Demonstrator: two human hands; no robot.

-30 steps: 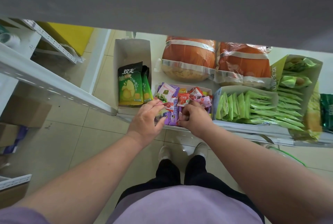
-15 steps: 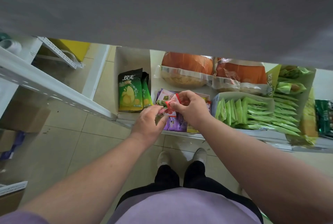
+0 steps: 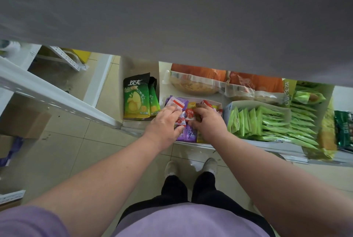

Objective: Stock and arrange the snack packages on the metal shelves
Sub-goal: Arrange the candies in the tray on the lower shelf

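A white cardboard tray (image 3: 216,102) on the low metal shelf (image 3: 282,150) holds several small purple, red and yellow snack sachets (image 3: 188,133). My left hand (image 3: 165,124) lies over the tray's left half, its fingers curled on white and purple sachets (image 3: 176,103). My right hand (image 3: 207,120) sits over the middle, its fingers and thumb pinching a red sachet (image 3: 189,115). Both hands hide much of the tray's contents.
Green chip bags (image 3: 136,99) stand in a box left of the tray. Green packets (image 3: 254,120) fill a box to the right, orange bags (image 3: 198,78) lie behind. A grey upper shelf (image 3: 172,17) overhangs. A white upright rail (image 3: 57,99) runs left. My shoes (image 3: 191,167) stand on tiles.
My right hand has come down from above the tray onto the sachets with the red one. My left hand has reached further into the tray's left half.
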